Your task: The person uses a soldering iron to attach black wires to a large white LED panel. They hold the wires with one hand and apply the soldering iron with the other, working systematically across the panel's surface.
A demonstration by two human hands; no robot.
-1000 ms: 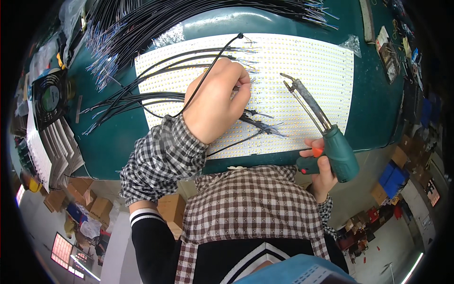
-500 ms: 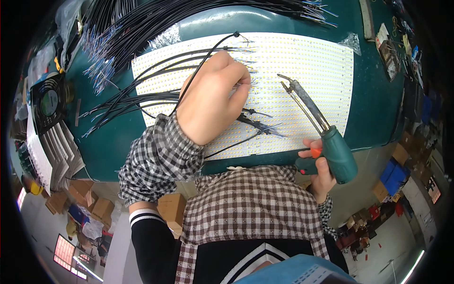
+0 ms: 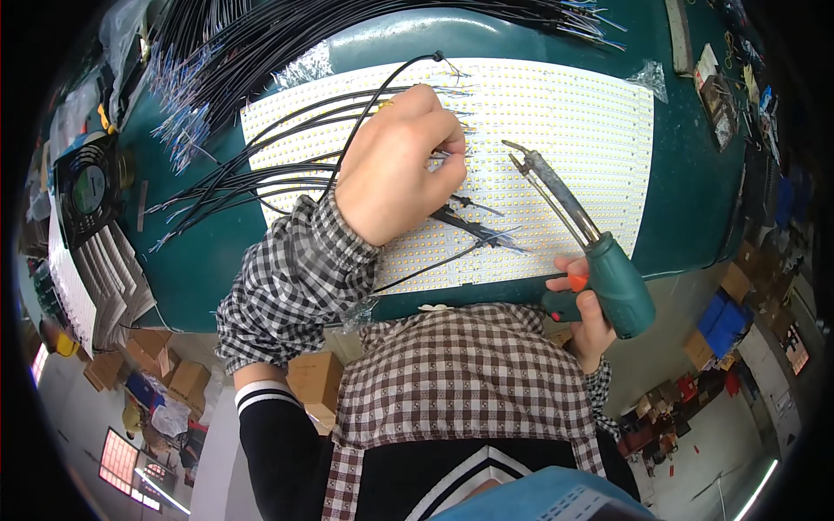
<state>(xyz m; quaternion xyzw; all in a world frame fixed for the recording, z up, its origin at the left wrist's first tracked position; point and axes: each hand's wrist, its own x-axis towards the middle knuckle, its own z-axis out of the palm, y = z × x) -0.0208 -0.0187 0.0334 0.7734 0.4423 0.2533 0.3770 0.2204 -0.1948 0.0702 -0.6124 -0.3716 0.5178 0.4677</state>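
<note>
A white LED panel (image 3: 565, 113) with rows of small yellow chips lies across the table. Over its middle, my left hand (image 3: 395, 169) pinches a black cable, its end mostly hidden by the fingers. Another black cable (image 3: 354, 130) arcs past the back of this hand up to the panel's far edge. Several black cables (image 3: 304, 124) with thin coloured wire ends lie on the panel's left half, and more wire ends (image 3: 491, 234) rest below the hand. My right hand (image 3: 593, 330) grips a green soldering gun (image 3: 622, 286), its bent tip raised above the panel and pointing up-left.
A large bundle of black cables (image 3: 261, 52) spreads along the far side of the green table (image 3: 686, 208). To the left stand a small black fan (image 3: 87, 187) and stacked white panels (image 3: 117, 278). Small tools and scraps (image 3: 717, 108) lie at the far right. Cardboard boxes (image 3: 314, 382) sit below.
My left hand has shifted slightly to the right, its fingers still pinched. The soldering gun's tip has moved a little left and down.
</note>
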